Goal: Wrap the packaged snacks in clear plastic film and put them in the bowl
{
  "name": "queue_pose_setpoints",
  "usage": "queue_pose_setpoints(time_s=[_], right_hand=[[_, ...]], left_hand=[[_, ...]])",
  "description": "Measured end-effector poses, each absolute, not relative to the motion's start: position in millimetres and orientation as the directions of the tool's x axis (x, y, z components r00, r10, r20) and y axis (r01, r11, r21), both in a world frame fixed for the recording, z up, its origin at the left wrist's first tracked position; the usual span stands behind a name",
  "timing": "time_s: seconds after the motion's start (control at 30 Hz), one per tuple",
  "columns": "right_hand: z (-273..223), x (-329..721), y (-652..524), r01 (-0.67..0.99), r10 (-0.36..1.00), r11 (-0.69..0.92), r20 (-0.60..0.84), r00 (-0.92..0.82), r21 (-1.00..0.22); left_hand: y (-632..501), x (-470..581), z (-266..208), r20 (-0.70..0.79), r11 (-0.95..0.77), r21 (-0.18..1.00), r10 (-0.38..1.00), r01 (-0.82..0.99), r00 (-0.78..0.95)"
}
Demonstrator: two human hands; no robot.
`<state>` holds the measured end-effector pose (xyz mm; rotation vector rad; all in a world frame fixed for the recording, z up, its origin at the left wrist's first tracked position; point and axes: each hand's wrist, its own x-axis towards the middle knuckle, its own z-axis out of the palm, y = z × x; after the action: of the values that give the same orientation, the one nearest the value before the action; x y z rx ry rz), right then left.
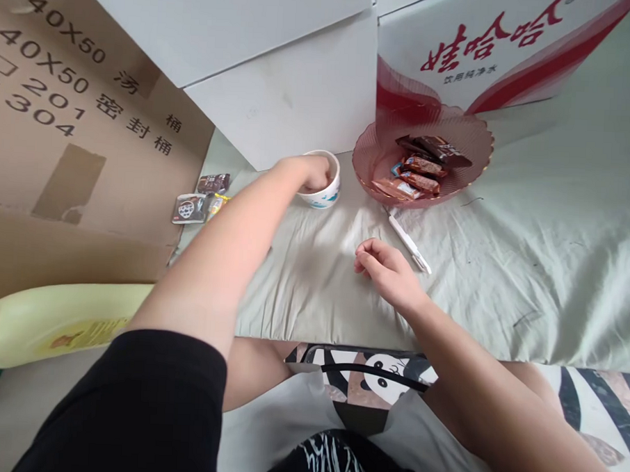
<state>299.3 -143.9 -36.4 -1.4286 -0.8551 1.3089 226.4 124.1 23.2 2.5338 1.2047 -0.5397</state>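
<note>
My left hand [316, 172] reaches down into a white cup [325, 197] with a blue-green pattern; its fingers are hidden inside, so what they hold cannot be seen. My right hand [385, 265] rests over the pale green cloth with its fingers curled together and nothing visible in them. Just beyond it lies a slim white pen-like tool [409, 241], slanting away toward a pink ribbed bowl [369, 170]. Several wrapped snacks [423, 172] with brown and red wrappers lie in that bowl.
Small snack packets [191, 208] lie left of my forearm, by a brown carton [85, 114]. White boxes [290, 96] and a red-and-white box [410, 80] stand behind the cup and bowl. A pale yellow bottle [71, 319] lies at the lower left. The cloth [501, 286] is wrinkled.
</note>
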Motion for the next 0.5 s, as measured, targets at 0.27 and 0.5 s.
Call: queue_pose_setpoints(time_s=[0.27,0.5], right_hand=[[-39,299,-147,-0.036,0.927,-0.309,-0.310,0.213,-0.950],[-39,294,-152,0.018,0.932,-0.285,-0.273,0.238,-0.958]], left_hand=[[139,216,19,-0.226,-0.552,0.394,0.716,0.735,0.660],[129,20,41,0.120,-0.138,0.399,0.988,0.906,0.098]])
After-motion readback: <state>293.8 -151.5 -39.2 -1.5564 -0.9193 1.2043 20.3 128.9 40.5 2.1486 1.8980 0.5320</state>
